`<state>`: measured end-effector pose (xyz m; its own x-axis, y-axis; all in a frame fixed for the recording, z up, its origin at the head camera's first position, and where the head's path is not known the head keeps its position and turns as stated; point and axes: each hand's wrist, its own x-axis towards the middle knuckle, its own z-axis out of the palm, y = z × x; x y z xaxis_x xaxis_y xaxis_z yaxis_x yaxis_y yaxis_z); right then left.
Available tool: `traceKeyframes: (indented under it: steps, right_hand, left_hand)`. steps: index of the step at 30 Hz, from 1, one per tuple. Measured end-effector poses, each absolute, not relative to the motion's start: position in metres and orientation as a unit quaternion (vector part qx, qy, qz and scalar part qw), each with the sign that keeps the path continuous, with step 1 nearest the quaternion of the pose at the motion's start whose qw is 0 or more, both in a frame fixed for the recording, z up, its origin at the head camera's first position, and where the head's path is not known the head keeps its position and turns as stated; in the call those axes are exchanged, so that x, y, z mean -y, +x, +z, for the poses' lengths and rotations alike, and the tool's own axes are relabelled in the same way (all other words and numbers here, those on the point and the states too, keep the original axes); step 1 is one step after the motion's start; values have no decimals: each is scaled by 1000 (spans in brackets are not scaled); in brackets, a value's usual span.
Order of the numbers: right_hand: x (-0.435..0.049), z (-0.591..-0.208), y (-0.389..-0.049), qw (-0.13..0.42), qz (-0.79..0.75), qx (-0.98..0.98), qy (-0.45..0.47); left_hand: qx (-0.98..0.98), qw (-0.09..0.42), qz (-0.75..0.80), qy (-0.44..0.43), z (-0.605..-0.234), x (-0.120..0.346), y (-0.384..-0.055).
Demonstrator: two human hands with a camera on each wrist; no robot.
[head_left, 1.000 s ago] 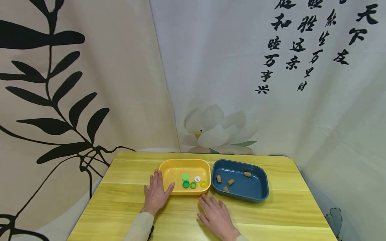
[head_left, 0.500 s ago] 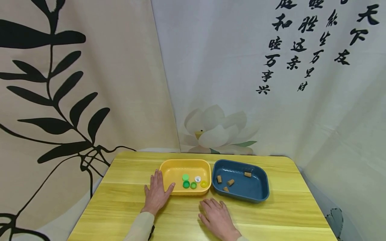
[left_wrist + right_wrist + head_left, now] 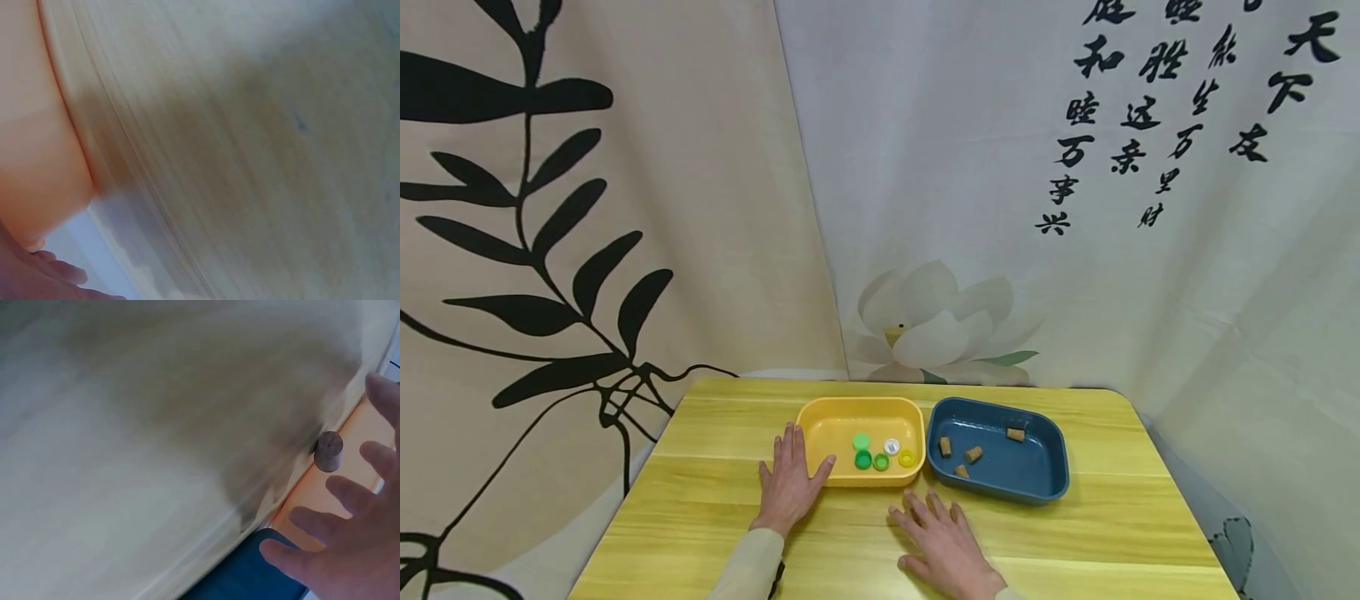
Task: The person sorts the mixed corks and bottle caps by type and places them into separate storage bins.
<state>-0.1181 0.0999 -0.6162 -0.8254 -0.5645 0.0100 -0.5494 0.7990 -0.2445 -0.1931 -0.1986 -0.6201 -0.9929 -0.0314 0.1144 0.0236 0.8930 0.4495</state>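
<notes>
My left hand rests at the left front corner of the yellow tray, fingers along its left side and thumb over its front rim. Several bottle caps lie inside: green caps, a white cap and a yellow cap. In front of the trays my right hand hovers low with its fingers spread. The right wrist view shows a cork near those fingers, apart from them, overlapping the yellow tray's side; in the head view this cork is hidden. Several corks lie in the blue tray.
The blue tray stands right beside the yellow one on a wood-grain table. A fabric curtain with printed leaves and characters hangs behind the table's back edge.
The right hand's fingers drew in slightly, then spread apart, and the hand shifted slightly. The left hand, both trays, the caps and the visible corks have stayed in place.
</notes>
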Motion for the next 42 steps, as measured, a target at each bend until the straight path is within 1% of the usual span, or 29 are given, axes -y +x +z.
traceKeyframes:
  steps: [1,3,9,12,15,21,29,33,38,42]
  right_hand:
    - [-100,-617,-118,37,-116,-947,-296]
    - [-101,-619,-118,29,-104,-946,-304]
    - [-101,-621,-118,-49,-85,-943,-319]
    - [-101,-623,-119,-72,-93,-942,-315]
    - [-101,-624,-120,-81,-99,-943,-307]
    - [-99,-624,-121,-82,-96,-950,-285]
    - [-100,-624,-122,-97,-89,-953,-274]
    - [-102,-621,-121,-122,-95,-950,-272]
    - [-107,-615,-120,-157,-110,-945,-264]
    - [-112,-607,-119,-173,-130,-942,-256]
  left_hand:
    - [971,60,-232,2,-620,199,-193]
    - [971,60,-232,1,-621,199,-193]
    - [971,64,-232,1,-622,199,-194]
    - [971,63,-230,2,-622,199,-194]
    - [971,62,-229,2,-622,199,-194]
    - [971,66,-230,1,-623,199,-193]
    - [970,86,-226,-3,-625,199,-192]
    - [970,85,-226,-3,-624,199,-192]
    - [972,71,-225,-2,-623,199,-193]
    - [972,69,-223,-3,-623,199,-193]
